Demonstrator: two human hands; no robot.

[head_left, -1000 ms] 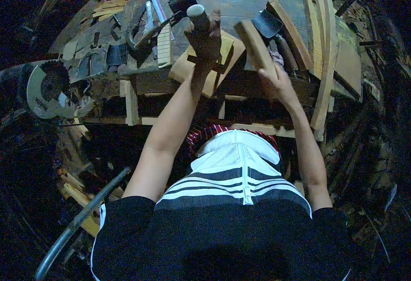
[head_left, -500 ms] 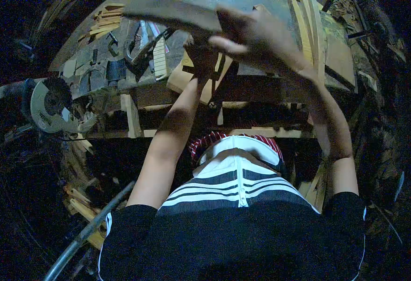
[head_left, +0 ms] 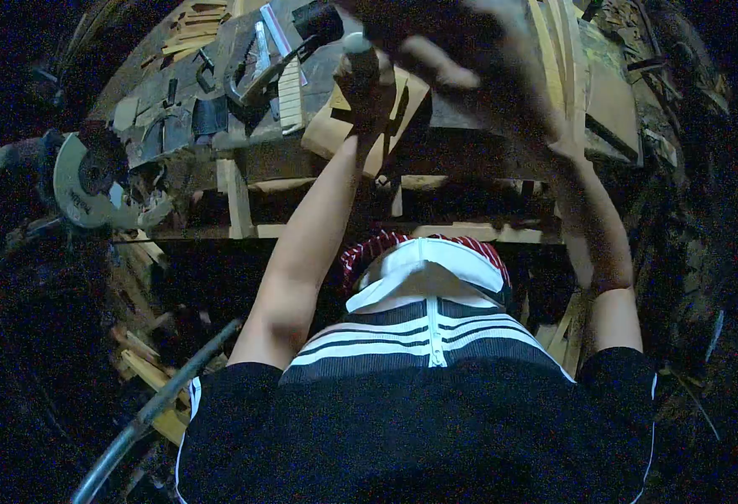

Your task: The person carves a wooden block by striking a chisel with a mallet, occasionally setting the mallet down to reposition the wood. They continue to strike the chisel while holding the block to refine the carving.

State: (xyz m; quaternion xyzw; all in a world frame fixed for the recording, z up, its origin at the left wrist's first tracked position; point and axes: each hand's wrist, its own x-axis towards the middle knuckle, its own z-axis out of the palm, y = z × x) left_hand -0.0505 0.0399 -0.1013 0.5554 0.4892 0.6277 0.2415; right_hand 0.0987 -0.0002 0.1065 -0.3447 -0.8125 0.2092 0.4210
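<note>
My left hand (head_left: 365, 84) is closed around an upright chisel (head_left: 356, 44); its pale round butt shows above the fist, and its blade is hidden. Beneath that hand lies a light wooden block (head_left: 329, 134) with dark slots cut in it, at the near edge of the workbench (head_left: 461, 139). My right hand (head_left: 461, 67), smeared by motion, is raised to the right of the chisel. Its fingers grip a dark wooden mallet (head_left: 419, 18), blurred and partly cut off by the top edge.
Left on the bench lie a black-headed tool (head_left: 317, 23), a ridged pale strip (head_left: 291, 97) and wood sticks (head_left: 192, 34). Long boards (head_left: 566, 67) lie at right. A power tool with a round disc (head_left: 83, 181) stands at far left; a metal pipe (head_left: 163, 399) slants below.
The mallet has moved up and away from above my left hand, uncovering the chisel's butt and the black-headed tool. My left hand stays over the block.
</note>
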